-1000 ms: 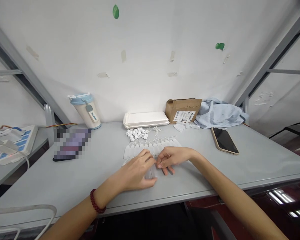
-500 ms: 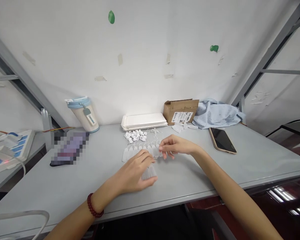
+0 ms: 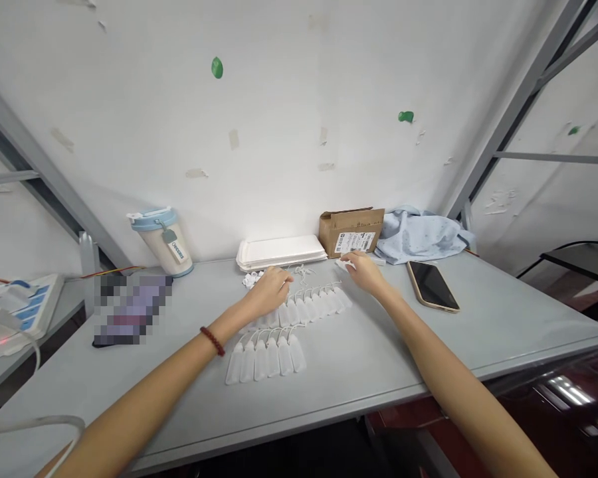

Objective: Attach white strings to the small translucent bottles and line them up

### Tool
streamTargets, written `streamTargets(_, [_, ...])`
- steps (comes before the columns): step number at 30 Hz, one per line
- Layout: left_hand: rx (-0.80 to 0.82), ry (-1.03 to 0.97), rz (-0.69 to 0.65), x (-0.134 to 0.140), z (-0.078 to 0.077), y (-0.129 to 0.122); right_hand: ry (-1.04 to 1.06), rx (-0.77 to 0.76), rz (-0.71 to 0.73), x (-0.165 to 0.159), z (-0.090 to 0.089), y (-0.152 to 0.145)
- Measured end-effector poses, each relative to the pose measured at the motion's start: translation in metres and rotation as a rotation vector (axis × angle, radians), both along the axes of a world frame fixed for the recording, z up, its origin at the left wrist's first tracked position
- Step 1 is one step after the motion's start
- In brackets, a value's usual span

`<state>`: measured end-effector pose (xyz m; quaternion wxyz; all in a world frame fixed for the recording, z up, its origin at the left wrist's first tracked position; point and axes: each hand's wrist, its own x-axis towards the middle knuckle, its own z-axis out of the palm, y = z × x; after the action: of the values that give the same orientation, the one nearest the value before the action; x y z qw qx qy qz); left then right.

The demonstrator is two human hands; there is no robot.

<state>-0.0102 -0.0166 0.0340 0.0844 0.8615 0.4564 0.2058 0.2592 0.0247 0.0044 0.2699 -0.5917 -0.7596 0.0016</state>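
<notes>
My left hand (image 3: 270,291) is over the right side of a small pile of white plastic caps (image 3: 250,279). Its fingers are bent downward and partly hidden, so any small thing in them does not show. Close to the cardboard box, my right hand (image 3: 363,271) has its fingertips closed on a clear plastic piece (image 3: 341,265). Between my forearms lie two rows of translucent tags with white string loops: a front row (image 3: 266,360) and a longer back row (image 3: 313,308), whose left end is partly covered by my left arm.
White trays (image 3: 282,249) are stacked by the wall beside a cardboard box (image 3: 352,232) and a pale blue cloth (image 3: 418,236). Loose white strings (image 3: 303,272) lie before the trays. A phone (image 3: 432,287) is at the right, a tumbler (image 3: 163,240) at the left.
Both hands have moved away from the rows of tags: the left back to the caps, the right back to the clear pieces near the box. The front row is now uncovered. The view has shifted.
</notes>
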Motion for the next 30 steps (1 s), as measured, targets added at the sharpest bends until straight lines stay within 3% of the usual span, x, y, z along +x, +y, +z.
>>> streamTargets(6, [-0.009, 0.013, 0.015, 0.025, -0.006, 0.047, -0.085, 0.004, -0.082, 0.021, -0.006, 0.01])
streamTargets(11, [-0.076, 0.012, 0.014, 0.033, -0.016, 0.059, -0.149, 0.008, -0.059, 0.019, -0.011, 0.013])
streamTargets(21, [-0.064, -0.079, 0.131, 0.028, -0.002, 0.047, -0.209, 0.054, 0.025, 0.012, -0.012, 0.007])
streamTargets(30, [-0.03, -0.256, 0.148, 0.005, 0.009, 0.003, -0.25, 0.091, -0.033, 0.013, -0.025, 0.01])
